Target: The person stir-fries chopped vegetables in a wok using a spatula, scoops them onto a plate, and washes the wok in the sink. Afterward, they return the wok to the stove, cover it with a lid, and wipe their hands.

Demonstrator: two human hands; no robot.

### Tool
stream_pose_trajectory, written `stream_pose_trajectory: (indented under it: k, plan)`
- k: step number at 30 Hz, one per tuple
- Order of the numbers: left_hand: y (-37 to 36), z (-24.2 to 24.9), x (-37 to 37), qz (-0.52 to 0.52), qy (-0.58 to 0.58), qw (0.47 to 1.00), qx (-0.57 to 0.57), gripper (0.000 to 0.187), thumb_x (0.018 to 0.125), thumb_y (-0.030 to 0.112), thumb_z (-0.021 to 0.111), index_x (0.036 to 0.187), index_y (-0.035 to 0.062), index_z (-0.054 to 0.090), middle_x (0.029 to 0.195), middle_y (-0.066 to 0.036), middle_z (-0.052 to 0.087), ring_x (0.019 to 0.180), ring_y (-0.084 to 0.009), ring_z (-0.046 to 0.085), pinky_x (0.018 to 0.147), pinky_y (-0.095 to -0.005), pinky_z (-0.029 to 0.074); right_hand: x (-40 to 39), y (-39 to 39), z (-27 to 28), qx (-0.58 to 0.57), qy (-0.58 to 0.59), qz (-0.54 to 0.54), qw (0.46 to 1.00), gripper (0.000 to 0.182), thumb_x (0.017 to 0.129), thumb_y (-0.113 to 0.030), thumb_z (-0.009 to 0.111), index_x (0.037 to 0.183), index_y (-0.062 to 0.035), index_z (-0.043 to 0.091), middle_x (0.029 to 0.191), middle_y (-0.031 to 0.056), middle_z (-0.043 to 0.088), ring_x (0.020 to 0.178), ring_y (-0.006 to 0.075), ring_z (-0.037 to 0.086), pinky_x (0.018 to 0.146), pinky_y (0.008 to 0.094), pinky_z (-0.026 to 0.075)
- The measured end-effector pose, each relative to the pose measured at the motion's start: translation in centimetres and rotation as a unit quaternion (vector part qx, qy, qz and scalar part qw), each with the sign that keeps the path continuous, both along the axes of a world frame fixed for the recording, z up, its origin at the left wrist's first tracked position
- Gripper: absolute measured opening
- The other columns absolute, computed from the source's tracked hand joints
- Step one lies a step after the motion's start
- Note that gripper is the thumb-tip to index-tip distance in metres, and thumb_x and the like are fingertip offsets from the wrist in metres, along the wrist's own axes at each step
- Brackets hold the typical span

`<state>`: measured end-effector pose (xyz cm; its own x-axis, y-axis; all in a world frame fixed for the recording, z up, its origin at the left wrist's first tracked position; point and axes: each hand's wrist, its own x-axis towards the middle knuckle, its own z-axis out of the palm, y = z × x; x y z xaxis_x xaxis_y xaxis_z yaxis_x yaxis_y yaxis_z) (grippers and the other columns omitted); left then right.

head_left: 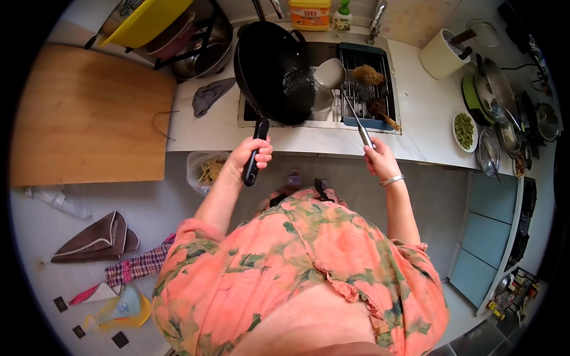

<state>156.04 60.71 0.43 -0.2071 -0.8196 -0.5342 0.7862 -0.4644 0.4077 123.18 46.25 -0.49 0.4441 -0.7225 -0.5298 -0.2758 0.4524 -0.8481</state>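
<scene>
My left hand (252,155) is wrapped round the black handle of a large wok (267,65), which is tilted over the left part of the sink (322,123). Some water glints at the wok's right side. In my right hand (381,159) is the long handle of a metal ladle (330,73); its bowl is above the sink, close to the wok's right rim. Right of the ladle, a dark drain basket (389,71) holds a tan scrubber (368,75) and a wooden-handled brush (377,108).
A grey cloth (211,97) and a large wooden board (95,118) are on the left. A faucet (377,21), yellow jug (309,15) and green-topped bottle (342,18) stand behind the sink. To the right are a white knife holder (440,56), a plate of chopped greens (464,131) and several pans.
</scene>
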Motion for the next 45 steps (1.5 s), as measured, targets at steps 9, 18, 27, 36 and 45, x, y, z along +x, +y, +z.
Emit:
stream_pose_trajectory:
  k: [9,18,27,36,45]
  plan:
    - [-0.5,6.9,-0.3,-0.008,-0.276,0.959,0.059,0.011,0.079,0.005,0.052,0.086,0.0084,0.045,0.063,-0.001,0.046,0.045,-0.007,0.043,0.037,-0.0213,0.037,-1.0,-0.8,-3.0,-0.25,0.112,0.042,0.961,0.039,0.082,-0.016,0.058,0.117,-0.0027,0.049,0.073,0.0131,0.061,0.062,0.0235,0.059,0.059,0.0339,0.047]
    - [1.3,9.3,0.1,0.014,-0.308,0.949,0.063,0.011,0.079,0.006,0.053,0.085,0.0085,0.045,0.062,-0.001,0.045,0.045,-0.0064,0.043,0.037,-0.021,0.037,-1.1,-0.9,-1.4,-0.396,0.116,0.031,0.91,0.041,0.078,-0.013,0.06,0.117,-0.0053,0.05,0.094,0.0208,0.062,0.087,0.0367,0.059,0.075,0.0415,0.046]
    - [2.5,10.6,-1.0,0.012,-0.333,0.941,0.064,0.01,0.08,0.006,0.053,0.086,0.0077,0.045,0.063,0.0,0.045,0.045,-0.0053,0.043,0.037,-0.0198,0.037,-2.0,-0.7,1.5,-0.458,0.172,0.062,0.87,0.043,0.072,-0.008,0.064,0.111,-0.0192,0.051,0.081,0.0155,0.063,0.078,0.0352,0.06,0.066,0.042,0.046]
    - [2.8,10.7,-1.3,-0.007,-0.333,0.94,0.071,0.011,0.08,0.007,0.053,0.087,0.0072,0.045,0.063,0.0,0.046,0.045,-0.0052,0.043,0.036,-0.0195,0.037,-1.8,-0.1,0.9,-0.472,0.145,0.072,0.867,0.036,0.072,-0.011,0.065,0.105,-0.0168,0.052,0.075,0.0132,0.061,0.072,0.0347,0.058,0.062,0.0416,0.044]
    - [2.3,10.2,0.7,-0.05,-0.323,0.942,0.072,0.01,0.081,0.008,0.052,0.088,0.0067,0.045,0.063,-0.001,0.046,0.044,-0.0054,0.042,0.036,-0.0196,0.036,5.6,3.1,-1.1,-0.374,0.052,0.075,0.923,0.031,0.073,-0.015,0.065,0.102,-0.014,0.053,0.076,0.0152,0.062,0.077,0.0353,0.059,0.067,0.0425,0.045]
